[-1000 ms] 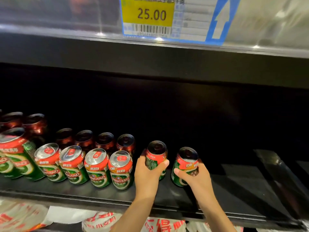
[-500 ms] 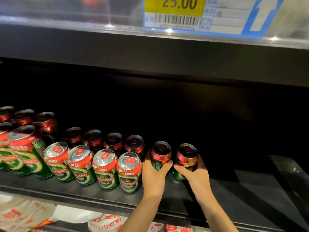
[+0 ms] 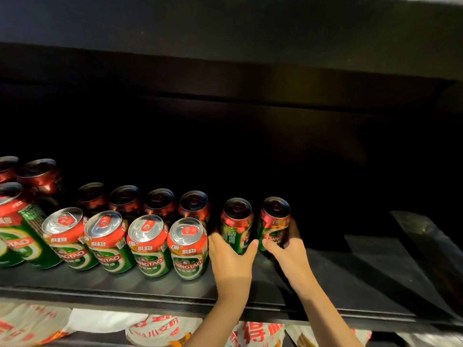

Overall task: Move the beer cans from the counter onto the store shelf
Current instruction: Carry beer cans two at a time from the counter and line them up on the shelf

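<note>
Gripping 2 upright red-and-green beer cans [image 3: 236, 225], left hand [image 3: 231, 259] and right hand [image 3: 288, 249], 1 each.

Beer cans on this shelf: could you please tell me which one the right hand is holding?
The rightmost beer can, at the row's end; the right hand grips it, while the left hand holds its neighbour.

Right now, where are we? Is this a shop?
Probably a shop, yes. Rows of matching green-and-red beer cans stand lined up on a dark display shelf, and white-and-red packaged goods fill the shelf below.
</note>
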Tool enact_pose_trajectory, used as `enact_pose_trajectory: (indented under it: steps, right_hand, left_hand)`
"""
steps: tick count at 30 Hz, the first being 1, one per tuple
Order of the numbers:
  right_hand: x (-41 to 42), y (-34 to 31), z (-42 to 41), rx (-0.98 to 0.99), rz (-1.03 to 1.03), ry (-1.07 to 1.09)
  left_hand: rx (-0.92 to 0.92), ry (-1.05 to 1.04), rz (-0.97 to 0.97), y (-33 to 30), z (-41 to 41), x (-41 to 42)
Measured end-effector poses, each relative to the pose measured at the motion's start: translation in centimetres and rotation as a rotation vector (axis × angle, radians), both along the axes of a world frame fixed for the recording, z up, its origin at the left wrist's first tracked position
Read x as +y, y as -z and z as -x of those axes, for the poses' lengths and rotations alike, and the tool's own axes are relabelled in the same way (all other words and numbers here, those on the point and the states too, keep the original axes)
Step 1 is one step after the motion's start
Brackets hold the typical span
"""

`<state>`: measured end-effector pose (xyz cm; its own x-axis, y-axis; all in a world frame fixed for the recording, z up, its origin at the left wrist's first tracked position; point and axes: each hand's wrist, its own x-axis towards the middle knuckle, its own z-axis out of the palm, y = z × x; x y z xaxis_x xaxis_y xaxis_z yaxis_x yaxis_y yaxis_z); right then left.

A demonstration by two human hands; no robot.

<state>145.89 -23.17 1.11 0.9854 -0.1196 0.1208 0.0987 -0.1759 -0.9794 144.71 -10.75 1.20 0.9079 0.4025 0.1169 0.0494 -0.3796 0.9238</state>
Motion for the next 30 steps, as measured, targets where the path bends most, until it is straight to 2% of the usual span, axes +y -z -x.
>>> enact_pose_trajectory:
  steps: [5, 8, 12, 15, 17, 20, 24, 30]
  right_hand:
    - [-0.1, 0.1, -0.2, -0.010, 0.010, 0.023]
    - [0.0, 0.2, -0.3, -0.001, 0.011, 0.035]
    - [0.1, 0.2, -0.5, -0.005, 0.006, 0.042]
    - [-0.1, 0.3, -0.5, -0.004, -0.023, 0.033]
    - [0.0, 0.3, -0.5, -0.004, -0.022, 0.033]
    - [0.0, 0.4, -0.5, -0.009, -0.012, 0.029]
    - [-0.1, 0.4, -0.6, -0.019, -0.010, 0.023]
    - [0.1, 0.2, -0.4, -0.015, -0.034, 0.038]
  left_hand:
    - [0.008, -0.092, 0.068, 0.1, -0.2, -0.7]
    - [-0.018, -0.070, 0.089, 0.6, -0.2, -0.5]
    - [-0.169, -0.005, -0.013, 1.0, 0.3, -0.1]
    - [-0.206, -0.008, -0.079, 0.9, 0.3, 0.0]
    - [-0.190, 0.003, -0.099, 1.3, 0.2, 0.0]
    - [-0.126, 0.033, -0.026, 1.7, 0.1, -0.1]
    - [-0.164, 0.039, 0.003, 1.6, 0.2, -0.2]
    - [-0.122, -0.006, -0.102, 1.0, 0.0, -0.3]
